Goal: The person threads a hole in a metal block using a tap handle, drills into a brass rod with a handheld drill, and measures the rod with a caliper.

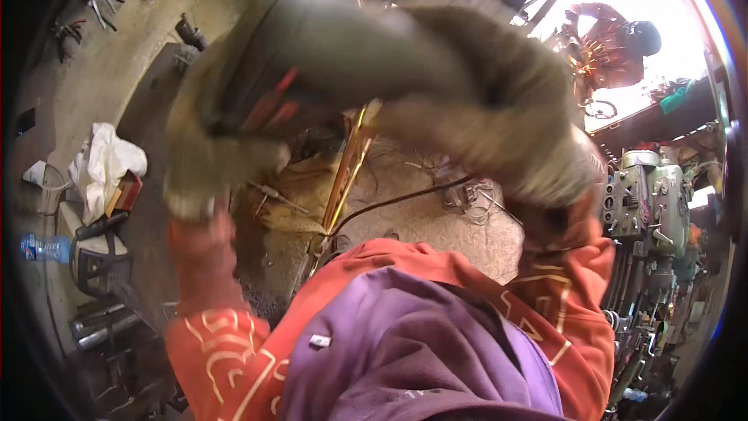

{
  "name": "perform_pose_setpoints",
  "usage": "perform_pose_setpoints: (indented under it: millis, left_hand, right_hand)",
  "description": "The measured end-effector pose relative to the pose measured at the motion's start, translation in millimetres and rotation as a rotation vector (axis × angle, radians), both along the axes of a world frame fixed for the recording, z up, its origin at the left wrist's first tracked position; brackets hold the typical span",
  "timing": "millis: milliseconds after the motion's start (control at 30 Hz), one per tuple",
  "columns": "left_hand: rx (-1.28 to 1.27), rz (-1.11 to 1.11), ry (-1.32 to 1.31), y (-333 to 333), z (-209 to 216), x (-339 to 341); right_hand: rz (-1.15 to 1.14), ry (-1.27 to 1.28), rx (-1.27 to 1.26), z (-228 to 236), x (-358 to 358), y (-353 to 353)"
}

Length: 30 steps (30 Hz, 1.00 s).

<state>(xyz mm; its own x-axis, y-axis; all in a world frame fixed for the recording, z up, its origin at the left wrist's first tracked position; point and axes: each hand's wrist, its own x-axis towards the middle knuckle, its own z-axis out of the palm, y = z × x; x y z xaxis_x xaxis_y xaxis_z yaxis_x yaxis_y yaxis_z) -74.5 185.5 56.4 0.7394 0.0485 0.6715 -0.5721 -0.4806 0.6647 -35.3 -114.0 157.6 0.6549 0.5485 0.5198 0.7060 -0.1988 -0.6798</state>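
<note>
Close up, a dark grey-green, curved, helmet-like shell (335,47) with red marks fills the upper middle, smeared by motion. My left hand (195,132), in a tan work glove, closes on its left side. My right hand (530,117), in a thick brown glove, wraps round its right end. Both arms are raised in front of me, and the shell hides what lies behind it. Below it, a long metal bar (347,171) with a golden sheen slants over the floor. Beside this lie a T-shaped tool (280,199) and a dark cable (405,201).
At upper right a co-worker (612,47) bends over bright sparks. A green machine (647,195) with levers stands on the right. On the left are a white cloth (109,164), a plastic bottle (47,248) and a dark chair-like frame (101,257). Pliers (101,4) are at top left.
</note>
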Motion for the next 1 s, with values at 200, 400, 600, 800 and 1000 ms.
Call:
perform_pose_setpoints:
  millis: [200, 400, 600, 800, 1000]
  left_hand:
    - [-0.177, -0.451, 0.168, -74, 21, 119]
    - [-0.533, -0.781, 0.255, -133, 44, 112]
    - [-0.582, -0.790, 0.353, -128, 25, 126]
    - [-0.624, -0.807, 0.383, -129, 18, 129]
    - [-0.672, -0.938, 0.312, -130, 4, 139]
  right_hand:
    - [-0.012, -0.387, -0.117, 33, 88, -56]
    - [-0.382, 0.061, -0.556, 97, 53, -26]
    - [-0.237, -0.147, -0.503, 56, 84, -39]
    - [-0.176, -0.295, -0.369, 51, 101, -52]
    - [-0.254, -0.259, -0.435, 48, 84, -52]
